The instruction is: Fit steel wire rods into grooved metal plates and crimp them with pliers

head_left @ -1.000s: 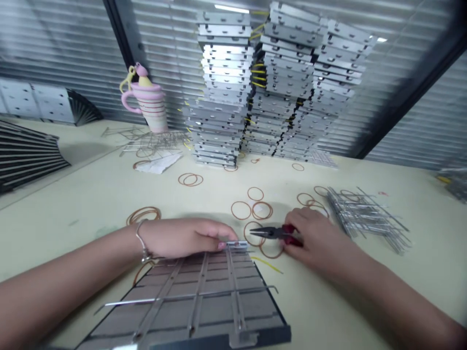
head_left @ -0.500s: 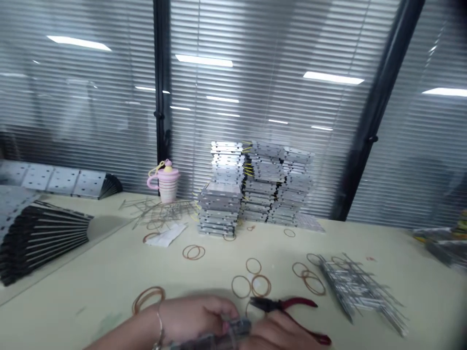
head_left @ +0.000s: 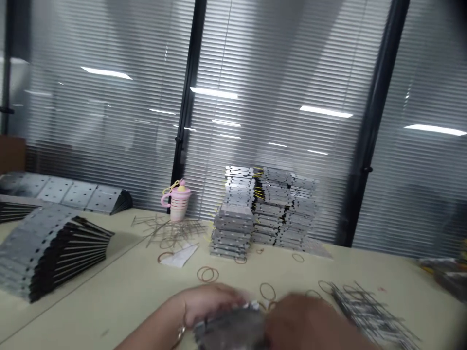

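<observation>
At the bottom middle a grey metal piece (head_left: 231, 329) with a notched edge, blurred, sits tilted between my hands. My left hand (head_left: 213, 302) is closed on its upper left edge, fingers curled over; a bracelet circles that wrist. My right hand (head_left: 306, 323) is smeared by motion but looks closed, gripping the piece's right side. Brown rubber bands (head_left: 267, 291) lie just beyond the hands. To the right of my right hand is a heap of thin metal strips (head_left: 368, 311).
Stacks of grey metal plates (head_left: 233, 228) with yellow bits stand by the blinds. Fanned rows of metal pieces (head_left: 54, 248) lie at left. Near the window are a pink lidded cup (head_left: 178, 201), thin wires (head_left: 171, 231) and white paper (head_left: 180, 255). Dark and yellow items (head_left: 448, 277) lie far right.
The view has shifted, so the table's things appear lower and further right. The metal piece has come up and shows broader. My right hand has risen, and the red-handled pliers are now out of sight.
</observation>
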